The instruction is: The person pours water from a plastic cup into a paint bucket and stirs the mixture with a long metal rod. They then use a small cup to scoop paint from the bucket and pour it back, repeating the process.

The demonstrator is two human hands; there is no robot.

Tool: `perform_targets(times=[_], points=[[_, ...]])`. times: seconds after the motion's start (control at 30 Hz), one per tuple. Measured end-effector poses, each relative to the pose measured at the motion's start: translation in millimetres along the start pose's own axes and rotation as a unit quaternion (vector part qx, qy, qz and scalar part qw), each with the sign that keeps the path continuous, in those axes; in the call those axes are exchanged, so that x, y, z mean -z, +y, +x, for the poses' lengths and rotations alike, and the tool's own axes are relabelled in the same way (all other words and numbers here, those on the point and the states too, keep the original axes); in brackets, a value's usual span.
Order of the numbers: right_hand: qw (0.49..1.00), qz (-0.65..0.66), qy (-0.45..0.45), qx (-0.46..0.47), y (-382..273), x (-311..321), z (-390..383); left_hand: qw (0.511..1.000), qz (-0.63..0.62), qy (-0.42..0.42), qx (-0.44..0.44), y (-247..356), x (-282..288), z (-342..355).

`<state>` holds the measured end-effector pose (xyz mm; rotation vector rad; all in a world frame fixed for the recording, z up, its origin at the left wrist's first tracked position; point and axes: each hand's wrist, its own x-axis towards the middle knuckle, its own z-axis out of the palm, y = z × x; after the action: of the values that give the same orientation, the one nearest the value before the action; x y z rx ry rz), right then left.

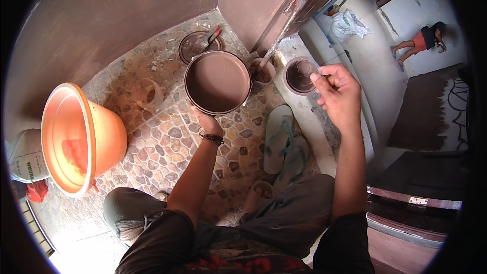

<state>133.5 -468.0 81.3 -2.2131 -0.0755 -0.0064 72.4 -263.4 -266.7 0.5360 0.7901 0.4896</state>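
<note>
My left hand [207,123] is closed on the lower edge of a round bucket [217,82] filled with smooth brown paint, its thumb near the rim. A dark bracelet circles that wrist. On the other side, my right hand [338,94] pinches the rim of a small cup [293,82] between thumb and fingers. The cup's inside is coated brown, and a smaller ring shows within it. Between the bucket and the cup stands a pale tub [267,70] with a stick-like handle in it. Beyond the bucket lies a brown round lid [188,45] with a red-handled tool [212,37] on it.
A large orange basin [109,131] leans at left, beside a white sack [26,157]. Flip-flops [279,134] lie on the pebble-patterned floor [175,132]. Brown walls [142,7] meet in the far corner. At far right, another person [423,39] stands near a white bag [350,24].
</note>
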Motion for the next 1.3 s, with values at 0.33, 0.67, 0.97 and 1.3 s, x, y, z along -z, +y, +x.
perform_targets(times=[0.33,0.67,0.97,1.3], points=[[0.99,0.082,-0.044,0.102,17,-71,10,0.987,0.158,0.012,0.003,5,25,8],[0.928,-0.058,-0.102,0.353,27,-164,7,0.743,0.644,-0.106,0.147,156,8,-148],[0.873,-0.241,-0.154,0.396,36,-199,7,0.427,0.761,-0.487,0.026,195,17,-240],[0.864,-0.278,-0.176,0.381,39,-214,18,0.391,0.777,-0.49,-0.051,212,18,-234]])
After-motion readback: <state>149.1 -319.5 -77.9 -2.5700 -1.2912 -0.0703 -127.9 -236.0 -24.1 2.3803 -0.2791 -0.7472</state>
